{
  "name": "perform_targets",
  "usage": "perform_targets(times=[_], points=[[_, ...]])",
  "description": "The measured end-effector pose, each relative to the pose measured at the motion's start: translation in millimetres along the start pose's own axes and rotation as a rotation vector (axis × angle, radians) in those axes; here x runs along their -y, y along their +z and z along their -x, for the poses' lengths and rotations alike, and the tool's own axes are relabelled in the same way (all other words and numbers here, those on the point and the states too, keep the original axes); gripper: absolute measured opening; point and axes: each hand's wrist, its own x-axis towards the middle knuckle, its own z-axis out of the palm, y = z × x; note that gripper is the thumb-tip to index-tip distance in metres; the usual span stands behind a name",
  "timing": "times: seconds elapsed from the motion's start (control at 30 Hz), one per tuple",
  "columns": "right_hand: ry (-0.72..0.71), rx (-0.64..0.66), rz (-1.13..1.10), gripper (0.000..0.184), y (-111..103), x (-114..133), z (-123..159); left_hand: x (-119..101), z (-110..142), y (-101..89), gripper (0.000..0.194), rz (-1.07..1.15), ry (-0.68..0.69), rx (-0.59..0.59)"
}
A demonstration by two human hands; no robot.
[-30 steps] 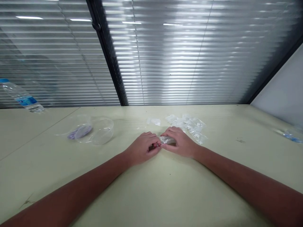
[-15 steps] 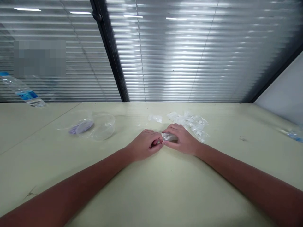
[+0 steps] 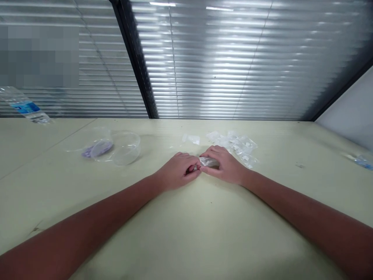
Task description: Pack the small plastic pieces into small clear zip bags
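Note:
Between my hands is a small clear plastic packet (image 3: 208, 161), shiny and crinkled; what is inside it cannot be made out. My right hand (image 3: 227, 166) is closed around it, thumb on the near side and fingers over the far side. At the packet's left end, my left hand (image 3: 177, 172) has its curled fingers pinched together, with the fingertips partly hidden. Just beyond my right hand lies a loose pile of small clear bags (image 3: 237, 144) with white bits in them. A few more small clear pieces (image 3: 191, 139) rest farther back.
To the left, a round clear plastic container (image 3: 127, 152) stands beside another clear round piece and a purple item (image 3: 97, 149). A water bottle (image 3: 27, 110) with a blue label is at the far left. Another bottle (image 3: 363, 161) lies at the right edge. Window blinds back the table (image 3: 186, 229).
The whole view has tilted slightly downward, so the table and objects sit a bit higher or lower in frame. My hands keep the same grip on the packet.

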Motion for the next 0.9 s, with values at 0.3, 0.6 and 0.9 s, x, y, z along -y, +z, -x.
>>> perform_targets(times=[0.3, 0.6, 0.9], points=[[0.003, 0.007, 0.012, 0.028, 0.4, -1.5, 0.3, 1.8, -0.2, 2.3, 0.022, 0.001, 0.007, -0.009], [0.001, 0.003, 0.002, 0.028, -0.1, -1.2, 1.0, 2.1, 0.3, 2.1, 0.023, -0.001, 0.000, 0.010], [0.001, -0.004, -0.001, 0.029, 0.4, -1.5, 1.2, 2.7, -0.5, 3.0, 0.022, -0.010, -0.003, 0.002]])
